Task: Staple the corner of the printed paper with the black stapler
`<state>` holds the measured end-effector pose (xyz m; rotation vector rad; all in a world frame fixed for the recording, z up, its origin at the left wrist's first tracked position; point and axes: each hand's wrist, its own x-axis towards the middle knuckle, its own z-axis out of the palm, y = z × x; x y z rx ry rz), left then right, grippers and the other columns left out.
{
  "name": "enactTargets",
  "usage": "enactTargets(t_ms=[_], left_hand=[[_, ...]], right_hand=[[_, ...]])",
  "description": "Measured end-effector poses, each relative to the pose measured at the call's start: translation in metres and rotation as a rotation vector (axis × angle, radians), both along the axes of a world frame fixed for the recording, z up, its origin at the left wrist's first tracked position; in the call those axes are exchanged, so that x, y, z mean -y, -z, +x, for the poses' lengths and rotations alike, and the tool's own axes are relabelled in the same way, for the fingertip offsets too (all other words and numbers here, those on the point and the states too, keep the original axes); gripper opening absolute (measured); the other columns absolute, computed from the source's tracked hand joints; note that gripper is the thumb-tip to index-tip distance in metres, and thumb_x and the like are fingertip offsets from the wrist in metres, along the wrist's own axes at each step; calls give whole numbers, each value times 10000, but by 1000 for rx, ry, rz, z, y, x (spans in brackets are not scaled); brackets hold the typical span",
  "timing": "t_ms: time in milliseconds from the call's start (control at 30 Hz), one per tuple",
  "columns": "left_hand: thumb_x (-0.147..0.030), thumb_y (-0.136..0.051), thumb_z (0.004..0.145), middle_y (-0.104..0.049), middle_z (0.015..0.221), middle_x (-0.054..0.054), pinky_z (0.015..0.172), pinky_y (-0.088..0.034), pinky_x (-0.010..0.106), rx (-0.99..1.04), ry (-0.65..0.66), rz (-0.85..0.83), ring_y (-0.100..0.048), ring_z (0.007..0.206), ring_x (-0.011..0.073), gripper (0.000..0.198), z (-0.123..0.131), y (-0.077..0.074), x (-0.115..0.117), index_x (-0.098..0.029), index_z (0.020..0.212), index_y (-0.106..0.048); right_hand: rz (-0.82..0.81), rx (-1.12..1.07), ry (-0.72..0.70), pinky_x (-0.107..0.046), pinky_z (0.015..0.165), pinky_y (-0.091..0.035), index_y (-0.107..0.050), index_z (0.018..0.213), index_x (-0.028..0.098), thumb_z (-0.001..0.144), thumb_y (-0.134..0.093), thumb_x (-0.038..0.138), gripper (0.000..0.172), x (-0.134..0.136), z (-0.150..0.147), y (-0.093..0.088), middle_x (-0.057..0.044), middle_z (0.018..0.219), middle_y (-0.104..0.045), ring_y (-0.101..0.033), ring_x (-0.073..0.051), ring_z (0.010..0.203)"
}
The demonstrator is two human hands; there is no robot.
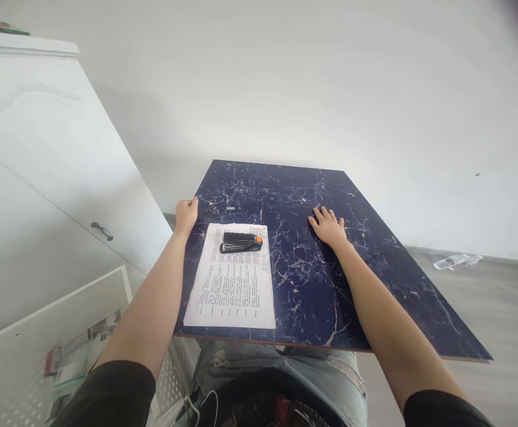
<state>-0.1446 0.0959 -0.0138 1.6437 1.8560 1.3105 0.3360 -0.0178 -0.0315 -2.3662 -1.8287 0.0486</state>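
Note:
My left hand (186,214) is curled round the left edge of a dark blue marble-patterned table (294,261). Flat on the tabletop, right of the middle, my right hand (329,228) rests with its fingers spread and holds nothing. Between my arms, nearer the left one, lie printed sheets of paper (236,296). On their upper part a black stapler (241,242) with an orange patch lies across the text. A small pale strip (230,208), perhaps staples, sits on the table beyond the paper.
A white cabinet (54,148) with a dark handle stands at the left. Below it, a white perforated container (23,362) holds packets. A clear plastic item (457,261) lies on the floor at the right, by the wall. White cables hang near my lap.

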Motion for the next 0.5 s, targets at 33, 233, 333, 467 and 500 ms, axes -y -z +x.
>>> enactTargets(t_ms=[33,233,333,467,500], left_hand=[[-443,-511,933,-219,553,-33,566,-236,326,1,0,4,-280,557,135,494,0,1,0,-240,539,-294],[-439,-504,932,-218,547,-29,563,-235,327,2,1,10,-277,551,140,500,0,0,0,-247,529,-278],[-447,-497,929,-218,547,-25,563,-234,330,-6,3,1,-280,555,146,500,0,-1,0,-252,524,-279],[-446,-490,919,-219,557,-22,565,-226,331,-17,-5,7,-281,564,145,490,0,-1,0,-253,526,-270],[-445,-490,915,-222,556,-22,566,-227,331,-20,-5,7,-282,562,144,486,0,-1,-1,-252,526,-272]], right_hand=[[18,10,2,-698,1225,-212,-379,1637,235,1070,-210,578,684,2,-2,-1,-119,1720,-302,-240,-380,1580],[330,38,-40,-555,1156,-363,-649,1388,164,1034,-373,334,479,19,-31,-24,-186,1467,-594,-447,-366,1419],[417,-97,-184,-502,1031,-460,-755,1124,181,1010,-416,266,368,32,-76,-38,-161,1034,-737,-603,-350,1146],[426,-430,-502,-457,944,-528,-725,1168,226,1010,-552,368,274,53,-156,-46,-96,1006,-735,-649,-299,1032],[401,-487,-593,-456,969,-528,-697,1245,246,996,-601,396,307,57,-173,-46,-93,1137,-726,-644,-295,1100]])
